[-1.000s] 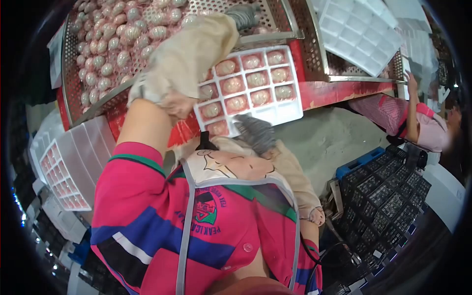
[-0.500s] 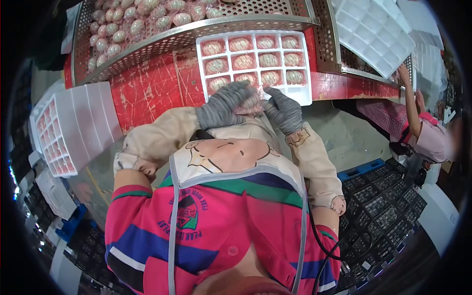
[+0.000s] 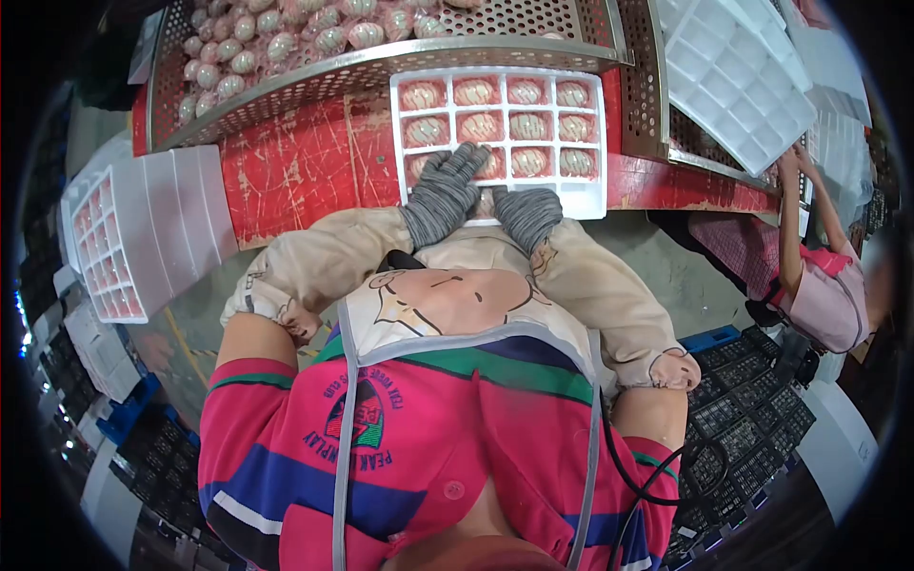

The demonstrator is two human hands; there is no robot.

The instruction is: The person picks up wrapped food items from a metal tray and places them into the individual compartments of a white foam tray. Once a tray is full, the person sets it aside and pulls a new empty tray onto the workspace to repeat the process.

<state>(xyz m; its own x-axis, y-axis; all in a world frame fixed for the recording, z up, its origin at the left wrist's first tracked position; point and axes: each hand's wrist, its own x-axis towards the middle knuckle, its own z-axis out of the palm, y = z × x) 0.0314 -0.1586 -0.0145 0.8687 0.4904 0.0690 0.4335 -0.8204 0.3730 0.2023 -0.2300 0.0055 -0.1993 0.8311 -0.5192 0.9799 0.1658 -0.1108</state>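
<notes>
A white compartment tray (image 3: pixel 597 143) sits in front of me, holding round, pale striped pieces wrapped in clear plastic with red marks. My left hand (image 3: pixel 446 193), in a grey knitted glove, reaches over the tray's lower left part. Its fingers are stretched out, the tips by a wrapped piece (image 3: pixel 490 164) in the third row. My right hand (image 3: pixel 529 217), gloved alike, lies at the near edge with fingers bent inward, against a wrapped round piece (image 3: pixel 486 204) in the near row. That piece shows between both hands, partly covered. A near-row compartment (image 3: pixel 583 198) at the right holds nothing.
A perforated metal bin (image 3: pixel 381 59) with many wrapped pieces stands behind the tray on the scratched red table (image 3: pixel 295 171). Stacked white trays (image 3: pixel 181 214) are at the left. Further white trays (image 3: pixel 733 71) lie at the upper right, near another person's arm (image 3: pixel 788 224).
The wrapped piece held between my hands has gone down into the near row. My left fingers have straightened, and my right hand has turned inward. The other person's arms have shifted.
</notes>
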